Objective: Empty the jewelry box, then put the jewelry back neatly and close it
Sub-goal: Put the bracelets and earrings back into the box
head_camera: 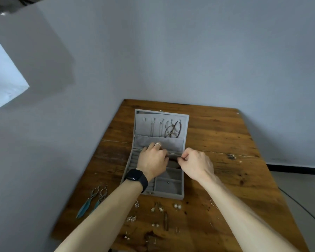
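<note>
The jewelry box (182, 195) stands open on the table (225, 142), lid up at 12 o'clock. I judge the emptying about half done. Feather earrings (93, 200) lie at 7 o'clock of the box and small pairs like the pearl studs (177, 206) at 6, but necklaces (172, 129) hang in the lid and a small stud (168, 182) sits in a near compartment. My right hand (196, 164) pinches what seems a thin strand (173, 156) at the back edge. My left hand (153, 160) curls beside it, its hold hidden. Refilling and closing remain.

Head-worn, angled forward-down, above jewelry box (171, 195)
</note>
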`<state>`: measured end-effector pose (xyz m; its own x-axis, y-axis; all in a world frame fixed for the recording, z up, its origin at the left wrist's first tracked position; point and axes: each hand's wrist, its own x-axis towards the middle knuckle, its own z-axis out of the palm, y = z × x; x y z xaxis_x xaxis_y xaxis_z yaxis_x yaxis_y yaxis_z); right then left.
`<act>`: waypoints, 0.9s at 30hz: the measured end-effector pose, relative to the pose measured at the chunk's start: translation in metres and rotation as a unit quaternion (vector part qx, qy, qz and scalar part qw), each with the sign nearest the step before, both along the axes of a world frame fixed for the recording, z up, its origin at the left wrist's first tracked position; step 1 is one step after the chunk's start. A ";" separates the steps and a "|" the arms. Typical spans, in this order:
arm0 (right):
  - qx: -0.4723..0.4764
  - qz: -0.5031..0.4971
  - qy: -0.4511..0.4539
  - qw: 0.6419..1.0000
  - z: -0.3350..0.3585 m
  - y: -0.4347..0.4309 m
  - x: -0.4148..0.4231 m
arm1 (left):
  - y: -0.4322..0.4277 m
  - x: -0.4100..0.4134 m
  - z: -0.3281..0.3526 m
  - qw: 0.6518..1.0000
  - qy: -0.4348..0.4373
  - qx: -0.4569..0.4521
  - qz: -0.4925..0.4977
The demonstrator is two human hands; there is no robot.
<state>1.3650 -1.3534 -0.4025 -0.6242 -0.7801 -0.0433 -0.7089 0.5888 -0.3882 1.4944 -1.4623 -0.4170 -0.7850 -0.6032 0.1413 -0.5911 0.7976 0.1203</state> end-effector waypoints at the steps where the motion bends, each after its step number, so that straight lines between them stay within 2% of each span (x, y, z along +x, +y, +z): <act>1: -0.026 -0.007 -0.028 0.999 0.005 0.002 -0.003 | 0.001 0.001 0.001 0.998 0.041 0.050 0.003; 2: -0.060 -0.009 -0.071 0.996 0.011 0.005 -0.006 | 0.003 0.002 0.004 0.987 0.084 0.135 0.003; 4: -0.127 0.004 -0.201 0.971 0.030 0.013 -0.008 | 0.011 0.000 0.012 0.922 0.146 0.357 -0.008; 5: -0.156 0.013 -0.277 0.948 0.040 0.017 -0.008 | 0.015 -0.001 0.014 0.891 0.153 0.428 -0.019; 6: -0.176 0.019 -0.348 0.921 0.048 0.022 -0.007 | 0.019 -0.002 0.017 0.874 0.148 0.461 -0.033; 9: -0.212 0.022 -0.488 0.846 0.059 0.035 -0.010 | 0.030 -0.003 0.021 0.860 0.140 0.489 -0.045; 11: -0.231 0.009 -0.510 0.829 0.057 0.040 -0.013 | 0.034 0.000 0.025 0.839 0.160 0.518 -0.032; 15: -0.256 -0.020 -0.504 0.825 0.050 0.049 -0.014 | 0.036 0.009 0.030 0.788 0.187 0.587 0.009; 18: -0.240 -0.014 -0.502 0.831 0.043 0.050 -0.009 | 0.034 0.013 0.033 0.796 0.202 0.570 0.025; 21: -0.231 -0.002 -0.512 0.827 0.041 0.047 -0.003 | 0.036 0.011 0.035 0.800 0.167 0.576 0.003; 24: -0.230 0.011 -0.524 0.820 0.041 0.043 0.000 | 0.038 0.007 0.033 0.821 0.158 0.549 -0.010; 27: -0.241 -0.001 -0.528 0.814 0.037 0.042 -0.003 | 0.036 0.007 0.027 0.809 0.182 0.559 0.021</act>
